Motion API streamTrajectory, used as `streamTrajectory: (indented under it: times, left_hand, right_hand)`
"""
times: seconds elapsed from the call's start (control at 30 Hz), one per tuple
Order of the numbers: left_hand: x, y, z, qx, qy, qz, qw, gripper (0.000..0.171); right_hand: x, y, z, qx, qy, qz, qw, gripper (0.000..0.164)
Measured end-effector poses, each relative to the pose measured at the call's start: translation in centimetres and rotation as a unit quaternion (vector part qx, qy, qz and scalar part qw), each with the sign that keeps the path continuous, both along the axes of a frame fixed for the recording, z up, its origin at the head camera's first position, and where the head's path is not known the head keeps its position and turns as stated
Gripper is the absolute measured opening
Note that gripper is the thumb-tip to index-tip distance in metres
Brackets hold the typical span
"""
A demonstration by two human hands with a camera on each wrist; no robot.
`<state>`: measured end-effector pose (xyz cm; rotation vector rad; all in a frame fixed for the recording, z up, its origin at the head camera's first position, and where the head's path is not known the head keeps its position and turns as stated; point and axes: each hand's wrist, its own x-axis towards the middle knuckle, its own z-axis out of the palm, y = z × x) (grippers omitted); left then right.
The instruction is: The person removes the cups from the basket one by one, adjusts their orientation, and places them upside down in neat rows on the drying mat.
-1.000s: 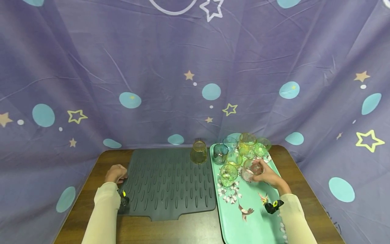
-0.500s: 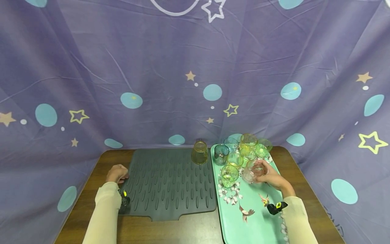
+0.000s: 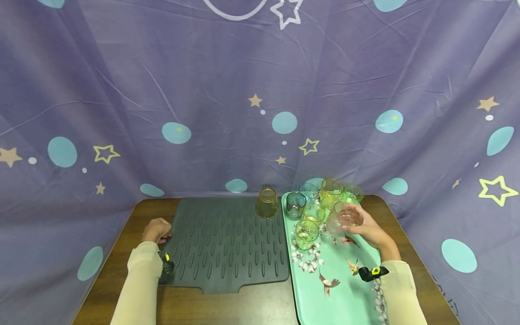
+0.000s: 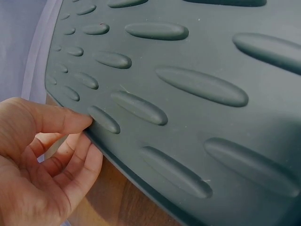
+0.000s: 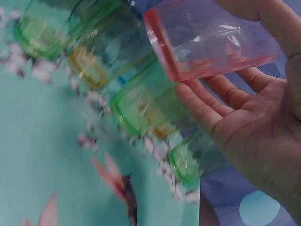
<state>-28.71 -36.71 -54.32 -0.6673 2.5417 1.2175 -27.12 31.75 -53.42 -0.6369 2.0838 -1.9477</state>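
My right hand (image 3: 367, 229) holds a clear pink glass (image 5: 211, 42) above the mint-green tray (image 3: 321, 298), its thick pink base showing in the right wrist view. The fingers and thumb lie around its wall, and the glass looks raised off the tray and tilted. Behind and left of it stand several tinted glasses, among them a green glass (image 3: 306, 234) and a dark teal glass (image 3: 295, 206). At the left, my left hand (image 4: 51, 155) pinches the edge of a dark grey-green drying mat (image 4: 188, 113), thumb and fingers meeting at its rim.
An amber glass (image 3: 266, 205) stands upside down at the mat's back right corner. Wooden table (image 3: 227, 311) shows around the mat and tray. A purple star-patterned curtain (image 3: 219, 90) hangs right behind and at both sides.
My right hand has lifted the pink glass off the tray, moving it slightly up and right and tilting it. The left hand keeps its place at the mat's edge.
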Motion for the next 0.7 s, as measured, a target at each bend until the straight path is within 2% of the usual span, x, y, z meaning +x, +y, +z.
streamTrajectory:
  times: [0.17,0.33,0.43,0.7]
  left_hand:
    - [0.2,0.3,0.4,-0.004,0.000,0.002,1.0000,0.006]
    - [0.3,0.5,0.5,0.000,-0.003,0.006,1.0000,0.008]
    - [0.2,0.6,0.7,0.002,-0.003,0.009,0.9999,0.008]
    - [0.3,0.6,0.7,-0.004,-0.002,0.012,0.9999,0.007]
  right_hand:
    - [-0.7,-0.8,1.5,-0.065,0.018,0.019,0.998,0.059]
    - [-1.9,-1.4,2.8,-0.116,0.025,0.069,0.991,0.058]
    - [-2.5,-2.0,3.8,-0.104,0.030,0.088,0.990,0.058]
    - [-3.4,-4.6,7.1,-0.026,0.052,0.078,0.995,0.057]
